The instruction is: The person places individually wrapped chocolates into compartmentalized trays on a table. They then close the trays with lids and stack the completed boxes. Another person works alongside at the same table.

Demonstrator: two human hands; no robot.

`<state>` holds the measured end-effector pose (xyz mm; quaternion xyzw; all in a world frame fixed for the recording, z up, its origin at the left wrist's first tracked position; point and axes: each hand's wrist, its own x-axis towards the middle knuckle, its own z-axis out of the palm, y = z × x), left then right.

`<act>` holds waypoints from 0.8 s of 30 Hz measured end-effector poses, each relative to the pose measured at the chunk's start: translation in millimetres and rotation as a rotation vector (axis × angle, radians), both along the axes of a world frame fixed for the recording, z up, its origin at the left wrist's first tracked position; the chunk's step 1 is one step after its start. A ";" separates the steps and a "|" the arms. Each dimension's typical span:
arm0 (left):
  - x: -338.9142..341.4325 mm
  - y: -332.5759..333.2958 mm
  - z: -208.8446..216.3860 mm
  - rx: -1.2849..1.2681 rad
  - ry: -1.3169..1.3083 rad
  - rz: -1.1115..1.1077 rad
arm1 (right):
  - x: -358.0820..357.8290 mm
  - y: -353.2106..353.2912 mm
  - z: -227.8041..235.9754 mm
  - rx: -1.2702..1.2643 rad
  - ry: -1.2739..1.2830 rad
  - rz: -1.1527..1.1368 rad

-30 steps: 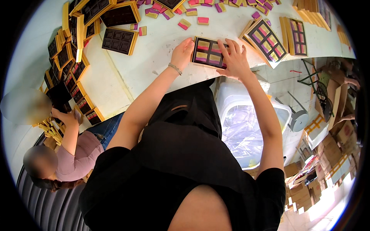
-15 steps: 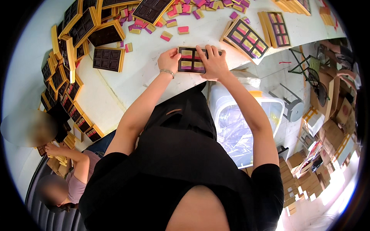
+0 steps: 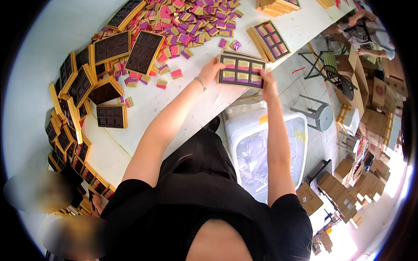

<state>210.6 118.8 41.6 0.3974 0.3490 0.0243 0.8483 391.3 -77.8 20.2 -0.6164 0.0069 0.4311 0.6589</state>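
Both my hands hold a shallow box [image 3: 235, 73] near the table's right edge. Its dark tray has six compartments, and gold pieces with pink or purple wrapping sit in them. My left hand [image 3: 211, 71] grips the left end, thumb over the rim. On the right end, my right hand [image 3: 270, 84] has its fingers closed round the side. Another box's edge shows just behind the held one; whether the two touch I cannot tell. Farther back stands a stack of filled boxes [image 3: 273, 40].
A heap of small wrapped pieces [image 3: 187, 26] covers the far table. Boxes with dark empty trays [image 3: 145, 52] lie leftward, some leaning. Below the table edge is a clear plastic bin [image 3: 250, 152]; a grey stool [image 3: 323, 116] stands beyond. People are at lower left and upper right.
The filled box has been lifted from the tabletop and moved right, onto or over the nearer stack. My right hand has shifted from its top to its right end. The view has turned.
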 end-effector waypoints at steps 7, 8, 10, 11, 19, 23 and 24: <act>68.9 15.0 88.5 0.441 -0.120 -0.160 | -10.7 13.9 102.7 0.102 -0.104 -0.195; 101.1 31.5 94.7 0.570 -0.072 -0.266 | 7.3 21.1 116.4 0.129 -0.141 -0.215; 166.4 63.6 91.2 0.581 -0.029 -0.375 | 57.0 34.5 125.2 -0.202 -0.107 -0.227; 187.3 71.6 89.8 0.530 0.008 -0.401 | 69.6 42.2 129.0 -0.202 -0.084 -0.181; 225.6 73.7 73.9 -0.052 -0.017 -0.345 | 82.2 51.4 61.9 0.203 0.291 -0.372; 244.7 57.9 43.4 -0.357 -0.285 0.091 | 70.8 76.9 70.6 0.329 0.226 -0.617; 247.8 47.5 20.0 -0.270 -0.222 0.201 | 70.9 86.0 75.4 0.354 0.203 -0.682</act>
